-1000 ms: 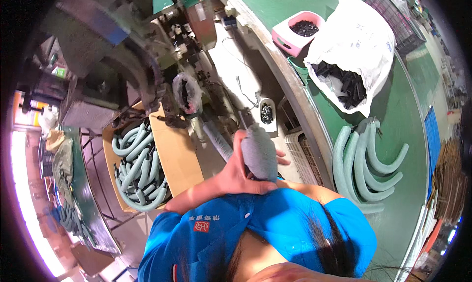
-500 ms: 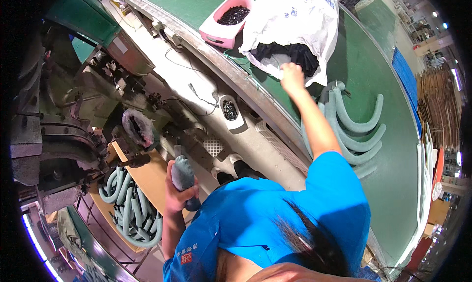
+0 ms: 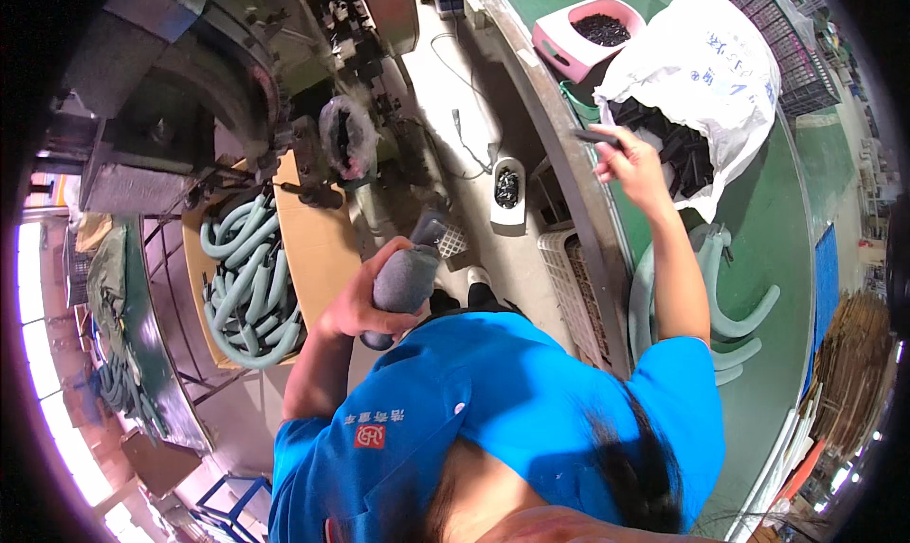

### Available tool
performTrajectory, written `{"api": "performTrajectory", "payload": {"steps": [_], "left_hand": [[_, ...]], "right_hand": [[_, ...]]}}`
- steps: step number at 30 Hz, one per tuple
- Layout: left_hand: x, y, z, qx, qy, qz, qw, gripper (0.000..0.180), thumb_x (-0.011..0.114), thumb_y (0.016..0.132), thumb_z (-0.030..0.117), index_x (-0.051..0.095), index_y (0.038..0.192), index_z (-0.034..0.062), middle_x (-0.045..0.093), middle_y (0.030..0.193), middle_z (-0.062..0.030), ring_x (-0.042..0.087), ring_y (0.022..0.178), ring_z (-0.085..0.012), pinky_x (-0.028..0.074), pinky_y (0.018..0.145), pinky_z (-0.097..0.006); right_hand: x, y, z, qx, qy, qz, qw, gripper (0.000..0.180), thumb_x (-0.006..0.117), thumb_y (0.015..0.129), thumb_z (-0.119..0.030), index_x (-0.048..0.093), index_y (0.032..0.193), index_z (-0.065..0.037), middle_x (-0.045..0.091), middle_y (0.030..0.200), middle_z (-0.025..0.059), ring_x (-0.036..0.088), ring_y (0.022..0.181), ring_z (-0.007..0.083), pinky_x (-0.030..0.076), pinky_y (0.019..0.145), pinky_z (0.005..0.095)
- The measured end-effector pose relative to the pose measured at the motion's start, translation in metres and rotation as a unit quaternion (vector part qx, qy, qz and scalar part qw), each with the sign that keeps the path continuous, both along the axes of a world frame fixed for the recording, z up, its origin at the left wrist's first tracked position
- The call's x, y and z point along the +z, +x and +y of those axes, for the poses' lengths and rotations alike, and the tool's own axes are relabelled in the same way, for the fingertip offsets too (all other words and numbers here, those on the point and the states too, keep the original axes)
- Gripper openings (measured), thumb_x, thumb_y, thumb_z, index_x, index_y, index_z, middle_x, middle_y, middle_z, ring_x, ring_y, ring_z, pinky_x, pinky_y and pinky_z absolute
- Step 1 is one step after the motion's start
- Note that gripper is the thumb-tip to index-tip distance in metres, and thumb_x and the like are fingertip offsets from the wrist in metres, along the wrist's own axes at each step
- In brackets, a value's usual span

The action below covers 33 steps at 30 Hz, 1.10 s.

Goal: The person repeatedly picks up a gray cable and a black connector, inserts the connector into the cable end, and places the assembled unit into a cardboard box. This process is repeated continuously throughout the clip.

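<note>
My left hand (image 3: 365, 292) is wrapped round a thick grey foam-covered piece (image 3: 406, 280) in front of my chest. A dark flat end sticks out at its top and a dark rounded end below; its full shape is hidden. Over the green table, my right hand (image 3: 633, 164) pinches a small black stick-like part (image 3: 599, 137) between thumb and fingers. Just beside that hand is the mouth of a white sack (image 3: 716, 55), which lies on its side and shows many black parts (image 3: 678, 150) inside.
A pink scoop-shaped tub (image 3: 559, 45) of small black pieces stands by the sack on the green table (image 3: 758, 226). Curved grey-green foam tubes (image 3: 725, 325) lie nearer. More fill a cardboard box (image 3: 322, 249) at left, below a dark machine (image 3: 180, 117). A white tub (image 3: 509, 216) is on the floor.
My right hand has come away from the sack's mouth with a black part in its fingers. The left hand still grips the foam-covered piece. The whole view has swung leftward.
</note>
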<state>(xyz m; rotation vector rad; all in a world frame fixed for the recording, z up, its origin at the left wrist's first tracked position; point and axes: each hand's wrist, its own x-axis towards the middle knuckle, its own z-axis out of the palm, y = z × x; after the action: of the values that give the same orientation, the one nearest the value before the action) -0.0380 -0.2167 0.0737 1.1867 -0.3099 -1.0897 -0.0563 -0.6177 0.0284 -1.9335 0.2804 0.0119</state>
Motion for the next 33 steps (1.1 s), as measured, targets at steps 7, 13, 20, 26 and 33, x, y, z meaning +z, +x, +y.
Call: {"api": "performTrajectory", "payload": {"steps": [7,13,20,26,33], "left_hand": [[0.012,-0.003,0.011,-0.055,-0.072,0.073,0.993,0.07,0.073,0.061,-0.002,0.032,0.116,0.0062,0.057,0.074,-0.0121,0.057,0.05,-0.0164,0.045,0.041,-0.026],[0.004,-0.015,0.03,-0.043,-0.115,0.049,0.991,0.073,0.072,0.059,-0.005,0.03,0.117,0.0076,0.057,0.073,-0.0159,0.057,0.048,-0.0201,0.043,0.039,-0.028],[0.011,-0.021,0.045,-0.022,-0.073,0.032,0.997,0.073,0.074,0.055,-0.003,0.031,0.114,0.0034,0.058,0.073,-0.0163,0.059,0.047,-0.0214,0.044,0.037,-0.028],[0.016,-0.024,0.058,-0.055,-0.054,0.049,0.996,0.064,0.074,0.063,0.001,0.038,0.116,0.0052,0.057,0.082,-0.0084,0.059,0.067,-0.0151,0.05,0.056,-0.028],[0.003,-0.035,0.067,-0.073,-0.048,-0.091,0.992,0.059,0.077,0.062,0.008,0.047,0.113,0.0061,0.052,0.102,-0.0049,0.049,0.098,-0.0144,0.039,0.086,-0.028]], "right_hand": [[0.038,-0.024,0.119,0.191,0.351,-0.168,0.901,0.03,0.062,0.089,-0.026,0.061,0.098,0.003,0.061,0.078,0.0098,0.06,0.067,0.0142,0.05,0.061,0.0259],[0.058,-0.029,0.15,0.199,0.321,-0.104,0.92,0.022,0.055,0.094,-0.018,0.064,0.104,-0.001,0.058,0.084,0.0016,0.053,0.071,0.0049,0.044,0.064,0.0189],[0.061,-0.024,0.166,0.225,0.249,-0.099,0.937,0.024,0.053,0.095,-0.02,0.062,0.11,-0.004,0.057,0.08,-0.0001,0.049,0.066,0.0031,0.041,0.058,0.0183],[0.068,-0.019,0.184,0.24,0.255,-0.075,0.934,0.023,0.051,0.096,-0.02,0.062,0.105,-0.002,0.056,0.073,-0.0014,0.046,0.061,0.0024,0.037,0.053,0.018],[0.083,-0.03,0.203,0.223,0.092,-0.09,0.966,0.021,0.047,0.097,-0.019,0.06,0.094,-0.003,0.048,0.061,-0.0053,0.037,0.054,0.0001,0.03,0.048,0.0192]]}}
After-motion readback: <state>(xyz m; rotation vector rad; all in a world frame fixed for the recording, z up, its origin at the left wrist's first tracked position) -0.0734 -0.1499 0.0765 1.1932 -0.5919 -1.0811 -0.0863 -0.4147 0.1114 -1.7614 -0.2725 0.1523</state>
